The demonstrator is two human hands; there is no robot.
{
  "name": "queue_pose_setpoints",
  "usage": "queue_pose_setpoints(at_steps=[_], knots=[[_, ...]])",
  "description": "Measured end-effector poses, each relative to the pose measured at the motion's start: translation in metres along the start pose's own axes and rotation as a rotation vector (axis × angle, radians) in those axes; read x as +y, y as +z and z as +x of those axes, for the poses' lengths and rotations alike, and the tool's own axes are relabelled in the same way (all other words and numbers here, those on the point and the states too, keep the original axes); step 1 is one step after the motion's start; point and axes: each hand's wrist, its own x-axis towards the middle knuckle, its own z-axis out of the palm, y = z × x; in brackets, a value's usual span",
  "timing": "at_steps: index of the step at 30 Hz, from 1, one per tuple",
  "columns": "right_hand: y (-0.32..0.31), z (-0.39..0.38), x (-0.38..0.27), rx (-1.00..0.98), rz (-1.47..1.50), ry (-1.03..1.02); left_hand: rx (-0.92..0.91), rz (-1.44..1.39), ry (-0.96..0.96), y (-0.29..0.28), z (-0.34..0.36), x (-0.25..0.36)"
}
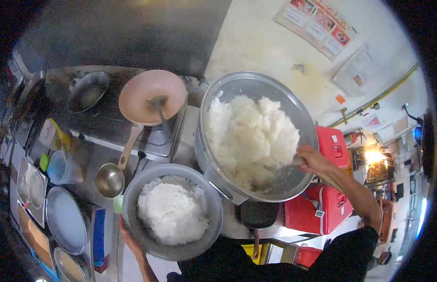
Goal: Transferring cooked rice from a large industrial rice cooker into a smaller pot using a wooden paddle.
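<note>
Though unequal, pot and bowl: rice.

Rice was heaped in a pot, more rice was held in a bowl at the pot's near left, a pan was set behind the bowl, a spatula laid in it, coolers were placed to the pot's right.

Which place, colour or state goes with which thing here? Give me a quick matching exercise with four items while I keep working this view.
Things:
1. Left hand
2. Right hand
3. Pan
4. Coolers

Matches:
A. Reaching over the edge of the pot
B. Red
C. Against the side of the bowl
D. Pink, with a spatula in it

Pairs: 1-C, 2-A, 3-D, 4-B
</note>
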Motion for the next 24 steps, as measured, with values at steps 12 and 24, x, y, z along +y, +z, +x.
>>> queue_pose_setpoints(at_steps=[12,24], knots=[[0.114,-0.115,-0.031,0.426,-0.786,-0.248,-0.116,-0.415,-0.171,-0.017,0.001,0.017],[0.313,-0.075,0.056,-0.067,-0.862,-0.377,-0.108,-0.550,-0.208,-0.028,-0.018,0.025]])
